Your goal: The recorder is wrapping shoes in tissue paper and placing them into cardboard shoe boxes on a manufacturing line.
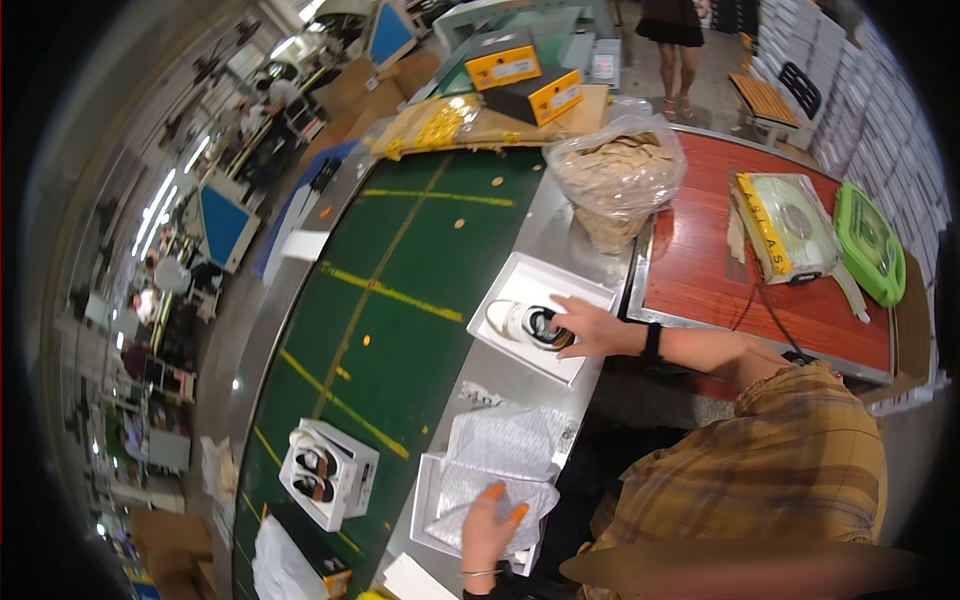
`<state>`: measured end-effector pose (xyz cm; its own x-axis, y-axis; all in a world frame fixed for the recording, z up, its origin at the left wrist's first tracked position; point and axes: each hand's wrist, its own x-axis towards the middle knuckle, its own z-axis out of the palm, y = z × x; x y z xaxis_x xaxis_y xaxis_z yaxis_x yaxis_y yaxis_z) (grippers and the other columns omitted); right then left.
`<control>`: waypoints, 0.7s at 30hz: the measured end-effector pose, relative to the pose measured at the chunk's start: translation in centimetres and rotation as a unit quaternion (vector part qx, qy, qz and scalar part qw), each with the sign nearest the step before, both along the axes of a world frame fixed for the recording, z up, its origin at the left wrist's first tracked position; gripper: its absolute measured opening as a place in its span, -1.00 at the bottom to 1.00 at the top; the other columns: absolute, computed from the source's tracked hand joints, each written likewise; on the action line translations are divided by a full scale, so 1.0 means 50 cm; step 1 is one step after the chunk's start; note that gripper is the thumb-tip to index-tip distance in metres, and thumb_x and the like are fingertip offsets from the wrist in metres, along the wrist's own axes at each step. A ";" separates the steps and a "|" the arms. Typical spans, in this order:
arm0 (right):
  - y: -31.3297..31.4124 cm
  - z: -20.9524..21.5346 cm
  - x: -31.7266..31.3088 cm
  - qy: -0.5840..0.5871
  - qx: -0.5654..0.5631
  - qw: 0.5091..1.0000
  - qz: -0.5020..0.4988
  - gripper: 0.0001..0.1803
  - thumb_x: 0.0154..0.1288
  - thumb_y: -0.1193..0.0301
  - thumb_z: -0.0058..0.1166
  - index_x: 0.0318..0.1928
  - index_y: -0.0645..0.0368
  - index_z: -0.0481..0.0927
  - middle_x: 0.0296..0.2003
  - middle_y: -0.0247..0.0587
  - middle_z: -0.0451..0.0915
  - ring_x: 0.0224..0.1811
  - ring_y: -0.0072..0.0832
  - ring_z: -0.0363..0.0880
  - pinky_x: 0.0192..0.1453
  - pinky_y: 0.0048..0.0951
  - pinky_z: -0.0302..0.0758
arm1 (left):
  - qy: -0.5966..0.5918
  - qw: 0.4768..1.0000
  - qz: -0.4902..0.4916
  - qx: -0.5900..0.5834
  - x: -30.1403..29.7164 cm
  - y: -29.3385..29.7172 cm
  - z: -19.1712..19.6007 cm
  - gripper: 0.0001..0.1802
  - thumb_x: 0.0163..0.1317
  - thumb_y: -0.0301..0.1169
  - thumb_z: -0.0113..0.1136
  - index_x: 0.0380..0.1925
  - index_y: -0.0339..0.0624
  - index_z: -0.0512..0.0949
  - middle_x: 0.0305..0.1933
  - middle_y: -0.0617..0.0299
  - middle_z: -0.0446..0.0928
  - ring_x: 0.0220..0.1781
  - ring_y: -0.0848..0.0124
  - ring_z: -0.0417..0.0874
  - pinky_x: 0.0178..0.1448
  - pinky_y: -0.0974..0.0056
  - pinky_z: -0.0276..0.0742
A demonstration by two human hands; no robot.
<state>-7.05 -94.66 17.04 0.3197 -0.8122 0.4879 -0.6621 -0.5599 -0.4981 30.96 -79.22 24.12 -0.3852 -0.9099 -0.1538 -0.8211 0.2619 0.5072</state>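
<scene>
Shoe [520, 322] in white box [538, 281], right grip [594, 329] at its dark opening.

Brown plaid shirt [750, 460] — black wristband [652, 343], bracelet [480, 573] — orange fingertip covers [517, 514]

Tube lamps [154, 212]: white streaks, left;
White box [520, 351]: brightly lit;
Plastic bag [620, 165]: glare spots;
Fisheye rim: black, scene bending;
Lower right: blurred brown smear [740, 572]

Left head-worn fisheye, looking down, wide, green belt [450, 250] near
</scene>
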 end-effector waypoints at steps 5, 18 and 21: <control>-0.022 0.075 -0.017 -0.072 0.234 0.969 0.014 -0.60 0.05 0.31 0.36 -0.19 0.20 0.47 -0.02 -0.05 0.43 -0.07 -0.11 0.57 0.01 -0.21 0.53 | -0.112 0.986 -0.113 0.056 -0.018 -0.030 0.014 -0.58 0.18 -0.26 0.26 -0.04 -0.33 0.56 -0.07 -0.13 0.60 -0.01 -0.06 0.58 0.21 0.02 0.45; 0.137 0.252 0.285 -0.293 0.110 0.863 0.397 -0.58 0.15 0.50 0.21 0.02 0.23 0.42 0.03 0.07 0.47 0.23 -0.02 0.41 0.14 -0.13 0.45 | -0.258 0.882 -0.146 -0.365 -0.063 -0.010 0.288 -0.59 0.23 -0.36 0.17 0.09 -0.16 0.54 0.18 0.13 0.48 -0.24 0.18 0.62 -0.32 0.15 0.55; 0.185 0.221 0.259 -0.368 0.253 0.838 0.313 -0.52 0.29 0.39 0.17 0.18 0.16 0.37 -0.07 -0.06 0.53 0.20 -0.14 0.45 0.19 -0.17 0.43 | 0.202 0.945 0.211 -0.147 0.030 -0.003 0.168 -0.66 0.33 -0.31 0.16 0.05 -0.21 0.54 -0.03 0.15 0.57 -0.39 0.36 0.57 -0.44 0.25 0.47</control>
